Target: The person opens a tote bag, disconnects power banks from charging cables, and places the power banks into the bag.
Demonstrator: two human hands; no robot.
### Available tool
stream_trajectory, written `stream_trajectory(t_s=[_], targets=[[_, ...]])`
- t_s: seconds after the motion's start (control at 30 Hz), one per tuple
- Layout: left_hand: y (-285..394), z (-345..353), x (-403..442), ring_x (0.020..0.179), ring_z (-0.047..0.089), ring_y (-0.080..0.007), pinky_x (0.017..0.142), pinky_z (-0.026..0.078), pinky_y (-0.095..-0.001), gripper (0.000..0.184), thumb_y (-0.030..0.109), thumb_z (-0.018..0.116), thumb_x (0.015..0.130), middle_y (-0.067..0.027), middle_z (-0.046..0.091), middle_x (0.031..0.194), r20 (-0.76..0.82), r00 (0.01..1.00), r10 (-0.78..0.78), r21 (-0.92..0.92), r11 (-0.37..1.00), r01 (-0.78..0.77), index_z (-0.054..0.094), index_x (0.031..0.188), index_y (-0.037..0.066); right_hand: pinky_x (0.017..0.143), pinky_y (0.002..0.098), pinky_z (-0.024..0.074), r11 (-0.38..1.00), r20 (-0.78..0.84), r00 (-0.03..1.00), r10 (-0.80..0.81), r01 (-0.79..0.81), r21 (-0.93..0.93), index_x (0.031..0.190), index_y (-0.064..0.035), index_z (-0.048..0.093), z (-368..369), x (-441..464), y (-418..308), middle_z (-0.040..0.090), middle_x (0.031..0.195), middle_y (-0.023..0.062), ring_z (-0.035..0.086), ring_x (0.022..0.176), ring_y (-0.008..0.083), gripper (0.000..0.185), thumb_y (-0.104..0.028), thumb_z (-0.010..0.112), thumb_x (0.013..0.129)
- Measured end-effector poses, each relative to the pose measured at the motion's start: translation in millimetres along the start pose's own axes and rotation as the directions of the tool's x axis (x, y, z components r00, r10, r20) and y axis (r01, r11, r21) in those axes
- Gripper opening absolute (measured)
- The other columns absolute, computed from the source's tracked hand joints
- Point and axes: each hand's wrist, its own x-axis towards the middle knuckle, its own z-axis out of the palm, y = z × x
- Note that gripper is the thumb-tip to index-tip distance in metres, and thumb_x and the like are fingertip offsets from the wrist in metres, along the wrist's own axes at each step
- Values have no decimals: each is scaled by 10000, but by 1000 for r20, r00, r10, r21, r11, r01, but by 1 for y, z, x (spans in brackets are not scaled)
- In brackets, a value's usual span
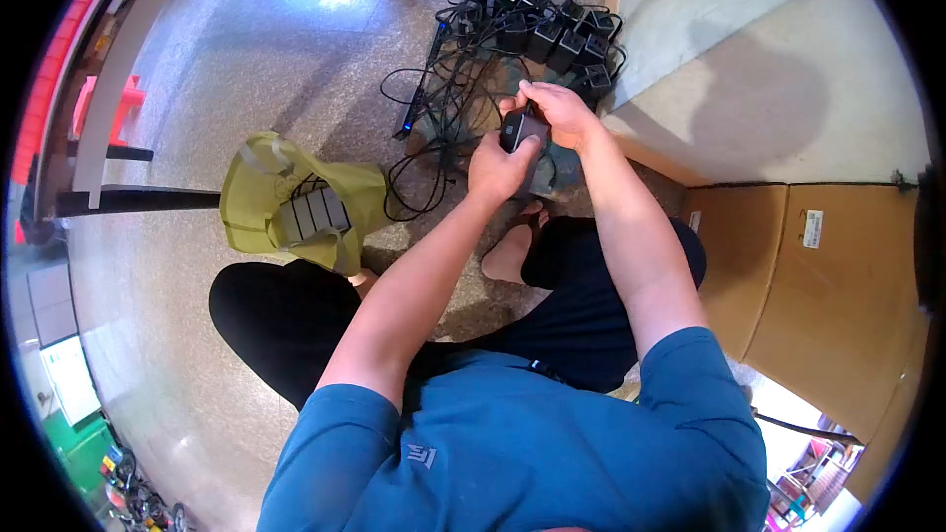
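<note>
A black box-shaped device (520, 128) is held up in front of me, between both hands. My left hand (499, 169) is closed around its near side, the thumb lying along its face. At the far end, my right hand (562, 114) curls its fingers around the device, close to a short piece of black cable; its exact grip is partly hidden. Just beyond my hands, several similar black boxes (544, 39) stand bunched together on the floor, with tangled black cables (463, 89) around them.
A black power strip (424, 89) with blue lights lies left of the boxes. Nearer on the left is a yellow-green bag (246, 199) holding dark grey boxes. Large cardboard boxes (838, 266) stand at the right, beside a pale panel (729, 49). A table leg (138, 201) juts in from the left.
</note>
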Motion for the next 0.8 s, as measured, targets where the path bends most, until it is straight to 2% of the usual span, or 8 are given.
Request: stream_trajectory(t_s=[0.17,0.37,0.4,0.5,0.57,0.63,0.77,0.8], targets=[[4,-4,-8,952,684,-392,833,522,-442,682,554,695,755,-273,695,963,-83,996,30,157,988,-17,642,1046,-60,880,355,530,998,-140,990,-2,12,69,837,-56,623,6,4,12,692,1045,126,649,976,218,303,-290,553,1016],[-1,-4,-13,949,686,-392,843,524,-441,779,626,696,744,-273,696,980,-63,998,-9,164,986,20,641,1089,-70,766,352,516,994,-274,957,-98,84,-63,872,-18,630,6,16,36,693,973,119,647,886,208,358,-337,544,1011],[0,-4,-11,959,686,-389,849,524,-439,790,635,697,740,-271,696,990,-27,999,-23,168,985,28,644,1090,-71,744,363,520,983,-306,939,-157,118,-141,886,-17,626,5,20,40,683,923,103,644,850,220,355,-328,517,1020],[0,-10,-15,990,682,-381,866,522,-433,822,658,699,730,-268,695,1022,116,992,-47,202,979,23,651,1095,-77,800,382,527,998,-507,860,-54,40,-38,833,-48,618,4,16,26,673,971,85,647,910,214,412,-409,528,1011],[10,-22,-42,1016,676,-378,875,519,-426,838,665,696,729,-272,691,1045,248,968,-44,254,967,-22,654,1100,-85,819,414,505,986,-628,778,-32,128,108,941,-52,642,-56,24,26,663,965,58,637,922,200,391,-423,531,1002],[-11,-19,-60,1047,665,-382,878,518,-420,871,684,686,734,-281,683,1062,249,964,-93,267,963,24,650,1126,-94,857,434,481,985,-677,730,-95,-28,-169,1020,-79,642,-65,15,9,663,993,39,629,953,173,364,-431,558,982],[-51,-47,-69,880,635,-228,785,507,-368,722,564,723,784,-164,676,984,430,880,-201,-132,950,282,645,1102,-79,878,432,455,878,-561,825,-67,-218,-426,1023,-136,633,-59,15,20,649,992,-13,606,939,143,354,-475,635,921],[-58,-59,-68,877,629,-218,778,505,-364,711,541,725,788,-150,670,987,389,911,-141,-122,972,202,631,1127,-76,842,427,451,864,-571,821,-23,-272,-425,1025,-151,634,-54,14,28,636,970,-23,596,930,138,313,-442,655,910]])
